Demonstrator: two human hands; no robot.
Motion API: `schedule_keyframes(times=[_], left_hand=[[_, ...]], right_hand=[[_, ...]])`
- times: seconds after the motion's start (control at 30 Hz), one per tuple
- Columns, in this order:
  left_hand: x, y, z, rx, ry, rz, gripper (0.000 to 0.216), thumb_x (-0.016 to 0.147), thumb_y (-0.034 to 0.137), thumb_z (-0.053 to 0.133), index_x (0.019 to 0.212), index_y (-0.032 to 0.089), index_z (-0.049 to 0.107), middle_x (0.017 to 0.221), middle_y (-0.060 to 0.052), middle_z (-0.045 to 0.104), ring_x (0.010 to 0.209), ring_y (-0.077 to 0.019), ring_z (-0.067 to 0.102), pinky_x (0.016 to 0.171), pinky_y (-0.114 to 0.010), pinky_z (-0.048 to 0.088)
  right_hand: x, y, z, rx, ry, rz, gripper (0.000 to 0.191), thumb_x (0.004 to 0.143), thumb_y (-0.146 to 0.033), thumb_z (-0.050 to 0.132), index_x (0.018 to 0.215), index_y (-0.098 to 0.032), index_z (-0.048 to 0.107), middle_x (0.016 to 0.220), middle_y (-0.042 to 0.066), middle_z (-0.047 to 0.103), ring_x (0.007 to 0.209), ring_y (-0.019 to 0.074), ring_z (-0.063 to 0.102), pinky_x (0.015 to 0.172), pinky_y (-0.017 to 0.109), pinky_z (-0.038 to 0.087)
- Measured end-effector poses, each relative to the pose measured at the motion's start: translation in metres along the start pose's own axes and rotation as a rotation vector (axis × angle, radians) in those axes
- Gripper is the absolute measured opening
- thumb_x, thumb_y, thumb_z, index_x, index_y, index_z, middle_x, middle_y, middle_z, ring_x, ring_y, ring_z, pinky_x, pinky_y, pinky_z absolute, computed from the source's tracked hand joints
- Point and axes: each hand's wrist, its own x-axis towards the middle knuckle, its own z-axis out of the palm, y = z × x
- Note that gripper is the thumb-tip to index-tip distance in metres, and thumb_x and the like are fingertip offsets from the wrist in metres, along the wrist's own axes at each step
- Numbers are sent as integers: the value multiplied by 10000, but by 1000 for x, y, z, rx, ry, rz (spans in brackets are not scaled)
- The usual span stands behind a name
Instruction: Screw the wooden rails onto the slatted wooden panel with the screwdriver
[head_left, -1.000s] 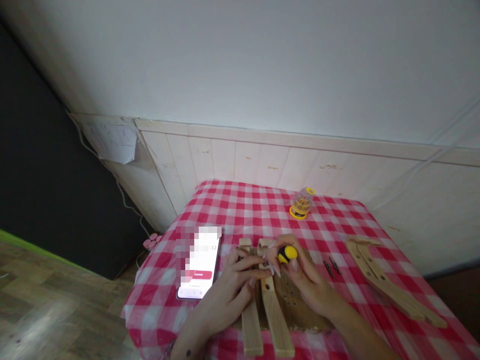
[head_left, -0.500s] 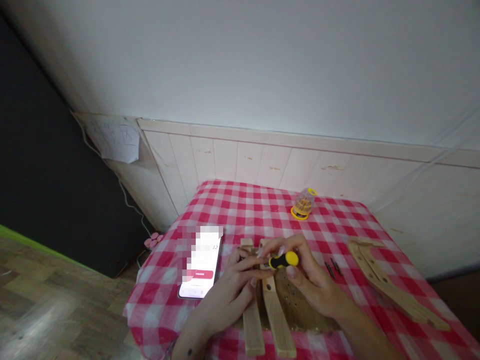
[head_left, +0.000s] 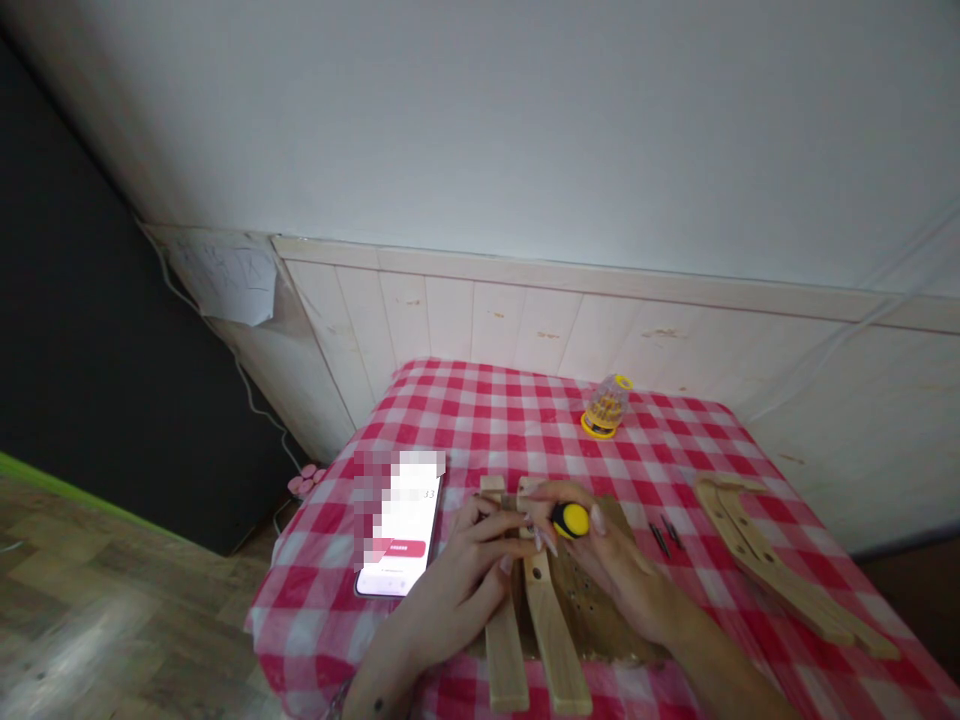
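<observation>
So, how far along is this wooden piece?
Done: two wooden slats look in place on the drilled wooden board. In hand: right hand holds a yellow-and-black screwdriver at the slats' top, left hand beside it. Left: loose slatted wooden part, dark pins.

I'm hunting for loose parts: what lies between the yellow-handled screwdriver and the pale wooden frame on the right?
The head view shows a few slim dark metal pins on the red-and-white checked tablecloth, between the yellow-and-black screwdriver and the pale wooden frame.
</observation>
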Motion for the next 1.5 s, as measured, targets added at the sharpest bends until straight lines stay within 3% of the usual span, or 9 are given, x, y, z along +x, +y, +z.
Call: schedule_keyframes(times=[0.1, 0.23, 0.37, 0.47, 0.63, 0.9, 1.07, 1.3, 1.5], left_hand=[[0, -3, 1, 3, 1, -2, 404, 1084, 213, 404, 1358, 310, 685, 1446, -50, 622, 1283, -272, 481, 1129, -473, 403], [-1, -5, 3, 16, 9, 3, 412, 1067, 173, 414, 1351, 300, 684, 1474, -50, 604, 1318, -273, 460, 1129, -471, 400], [0, -1, 2, 0, 25, 30, 400, 1092, 212, 382, 1331, 290, 693, 1456, -53, 619, 1335, -278, 455, 1141, -480, 387], [1, 3, 0, 3, 3, 16, 398, 1109, 258, 377, 1350, 320, 688, 1437, -46, 633, 1300, -281, 476, 1131, -480, 394], [1, 3, -1, 6, -10, -14, 404, 1117, 282, 366, 1376, 322, 674, 1433, -55, 626, 1289, -283, 479, 1138, -493, 388], [-1, -1, 1, -3, 8, -21, 406, 1083, 200, 412, 1378, 289, 676, 1413, -66, 637, 1288, -279, 470, 1146, -491, 398], [1, 1, 1, 4, 7, 5, 447, 1067, 154, 399, 1380, 317, 674, 1497, -39, 590, 1311, -278, 457, 1146, -495, 395], [-1, -1, 2, -5, 10, -6, 420, 1066, 164, 405, 1348, 282, 692, 1451, -58, 617, 1339, -284, 442, 1153, -496, 393], [-1, -2, 1, -3, 3, 6, 450, 1049, 113, 405, 1365, 282, 679, 1435, -50, 624, 1306, -267, 460, 1153, -476, 387]], right_hand=[[4, -8, -3, -159, -35, -100, 364, 1086, -544, 367, 1146, -304, 634, 968, 33, 584, 910, 189, 567, 873, 331, 477], [8, -17, -1, -100, -75, -144, 210, 1068, -501, 474, 1140, -315, 541, 1156, 60, 607, 1079, 208, 598, 964, 386, 492], [6, -14, 2, -22, -91, -124, 135, 1074, -458, 494, 1115, -343, 437, 972, -10, 614, 849, 157, 586, 853, 341, 500], [4, -7, 4, -56, -18, -132, 193, 1058, -518, 496, 1139, -343, 477, 847, -38, 531, 736, 153, 488, 726, 288, 445], [2, 1, 5, 80, 31, -13, 552, 1040, -699, 233, 1166, -302, 596, 860, 0, 509, 794, 197, 501, 838, 366, 460], [6, -15, 0, -202, -16, -121, 370, 1083, -536, 379, 1115, -273, 638, 1052, 76, 624, 1023, 232, 608, 959, 404, 489], [7, -20, 4, -95, 1, -108, 216, 1045, -509, 528, 1093, -300, 504, 1236, 96, 623, 1125, 226, 656, 946, 420, 550], [7, -12, 4, -155, 77, -101, 278, 1041, -562, 503, 1136, -308, 445, 850, -7, 635, 756, 172, 609, 764, 332, 542], [0, 4, 5, 49, 55, 12, 516, 1036, -698, 272, 1085, -295, 591, 953, 37, 599, 915, 216, 596, 884, 392, 518]])
